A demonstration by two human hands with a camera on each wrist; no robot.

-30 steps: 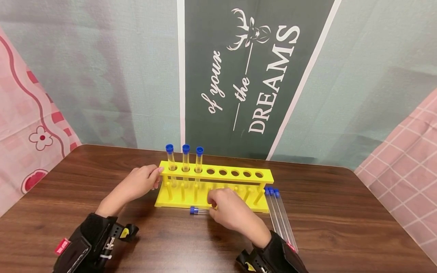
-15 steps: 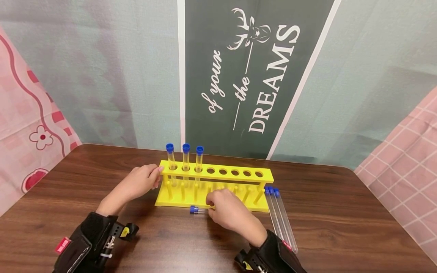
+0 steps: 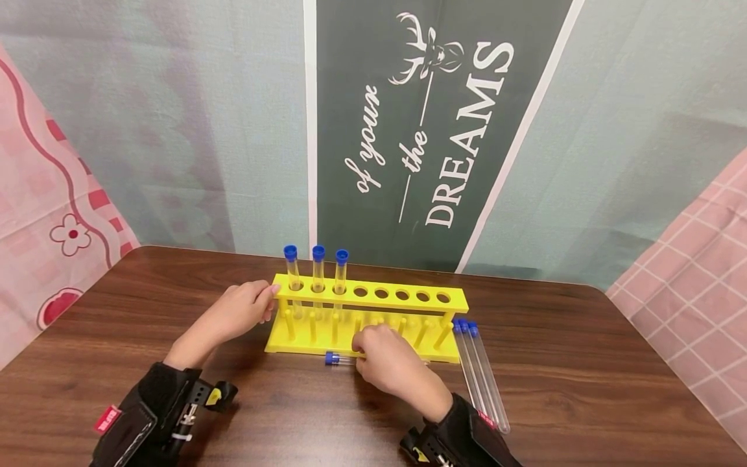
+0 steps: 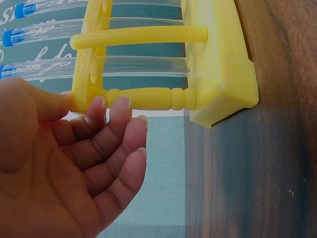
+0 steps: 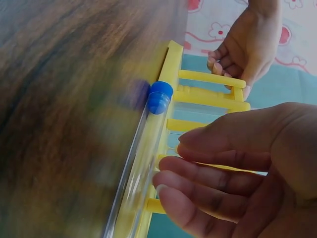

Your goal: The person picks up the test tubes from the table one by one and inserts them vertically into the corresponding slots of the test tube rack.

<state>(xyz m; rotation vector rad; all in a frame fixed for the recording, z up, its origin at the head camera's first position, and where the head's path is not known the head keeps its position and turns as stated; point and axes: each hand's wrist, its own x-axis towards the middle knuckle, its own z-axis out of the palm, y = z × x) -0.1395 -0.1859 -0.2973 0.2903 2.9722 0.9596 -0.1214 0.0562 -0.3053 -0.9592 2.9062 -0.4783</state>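
A yellow test tube rack [image 3: 367, 301] stands on the table with three blue-capped test tubes [image 3: 318, 269] upright in its leftmost holes. My left hand [image 3: 245, 310] pinches the left end of the rack's top bar between thumb and fingers, as the left wrist view [image 4: 89, 148] shows. Another capped test tube [image 3: 344, 360] lies along the rack's front edge, partly hidden by my right hand [image 3: 388, 357]. In the right wrist view, that hand's loosely curled fingers [image 5: 173, 198] hover beside the lying tube, with nothing between them and the thumb.
Three more clear test tubes [image 3: 481, 376] with blue caps lie side by side right of the rack, close to my right forearm. The brown wooden table [image 3: 583, 363] ends at a hanging cloth backdrop [image 3: 257, 130].
My right hand has shifted very slightly left over the lying test tube. My left hand, the rack and the tubes look unmoved.
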